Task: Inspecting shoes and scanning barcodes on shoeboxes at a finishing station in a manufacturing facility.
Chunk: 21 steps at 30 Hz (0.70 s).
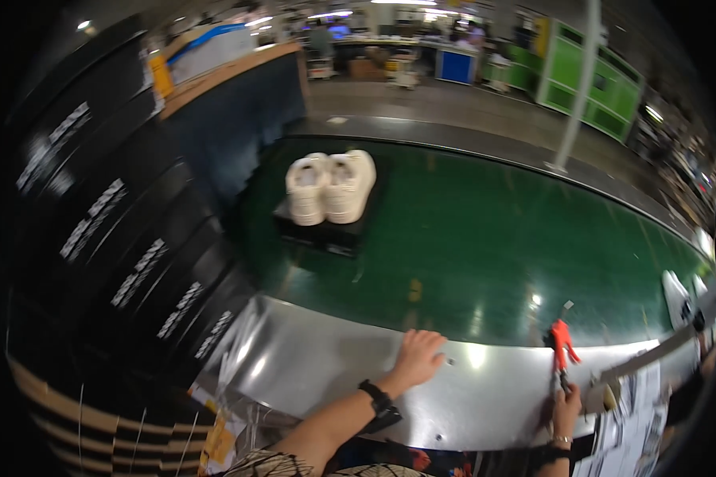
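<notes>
My left hand, palm down with fingers stretched out and nothing in it, is at the inner edge of the shiny metal ledge, beside the green belt. At the right, my right hand has its fingers closed round the dark lower end of a red gun-shaped tool. The tool's red body reaches over the ledge toward the belt, its small tip pointing away from me; its exact kind is unclear. Farther off, a pair of cream sneakers stands on a black shoebox on the belt.
Black shoeboxes are stacked high at the left. White shoes sit at the belt's right end, near papers beside my right arm. A pale post rises from the far rail. Green machines stand beyond it.
</notes>
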Available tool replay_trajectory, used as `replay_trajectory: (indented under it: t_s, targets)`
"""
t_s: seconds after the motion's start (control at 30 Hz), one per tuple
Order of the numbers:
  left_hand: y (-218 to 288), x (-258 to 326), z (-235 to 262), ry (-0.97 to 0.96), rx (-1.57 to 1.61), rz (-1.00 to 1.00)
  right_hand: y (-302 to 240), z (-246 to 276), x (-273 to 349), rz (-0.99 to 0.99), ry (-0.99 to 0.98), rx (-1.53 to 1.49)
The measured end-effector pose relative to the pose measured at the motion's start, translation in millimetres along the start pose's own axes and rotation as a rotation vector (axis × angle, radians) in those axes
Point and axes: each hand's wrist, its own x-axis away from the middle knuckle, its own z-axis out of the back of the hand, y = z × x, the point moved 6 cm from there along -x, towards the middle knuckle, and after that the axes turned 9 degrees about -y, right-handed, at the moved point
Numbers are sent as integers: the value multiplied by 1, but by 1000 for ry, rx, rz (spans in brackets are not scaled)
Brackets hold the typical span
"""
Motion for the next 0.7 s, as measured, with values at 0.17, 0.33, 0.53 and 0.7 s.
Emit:
replay_trajectory:
  t_s: [0.17, 0.33, 0.53, 0.7]
  targets:
    - [-17, 15, 10, -45, 29, 115, -31, -26, 1, -134, -103, -9]
    - [-13, 13, 11, -69, 54, 133, -20, -31, 1, -87, -7, 174]
    - [-11, 10, 6, -49, 50, 132, -27, -35, 12, -41, 110, 356]
    - [-11, 9, 4, -18, 45, 108, -39, -31, 17, -74, 93, 399]
